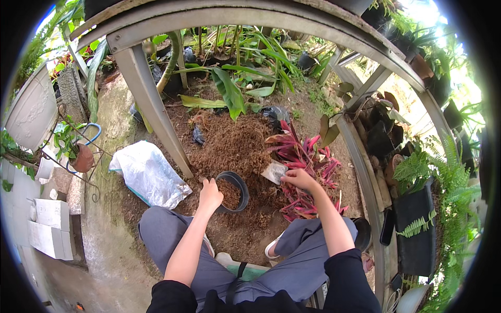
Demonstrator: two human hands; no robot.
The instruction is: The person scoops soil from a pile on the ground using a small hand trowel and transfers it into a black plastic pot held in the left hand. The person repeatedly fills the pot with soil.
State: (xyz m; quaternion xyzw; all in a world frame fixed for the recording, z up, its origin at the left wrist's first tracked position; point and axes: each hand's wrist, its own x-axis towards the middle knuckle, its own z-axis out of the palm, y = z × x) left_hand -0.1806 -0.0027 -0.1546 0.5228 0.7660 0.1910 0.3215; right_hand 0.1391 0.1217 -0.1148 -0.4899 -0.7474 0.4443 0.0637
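A black plastic plant pot (243, 191), partly filled with brown potting mix (230, 194), stands on the ground between my knees. Its left rim is gripped by my left hand (210, 194). Off to the right, my right hand (300, 180) holds a small pale scoop-like piece (275, 172) at the edge of the heap of brown fibrous soil (238, 141); its exact kind is unclear. Beside and partly beneath that hand lie red-pink leafy plants (301, 152) on the ground.
A white plastic sack (146, 172) lies left of the pot, near a metal table leg (150, 105). Metal frames (362, 168) holding potted plants run along the right. Long green leaves (231, 92) overhang the heap. White blocks (51, 229) stand far left.
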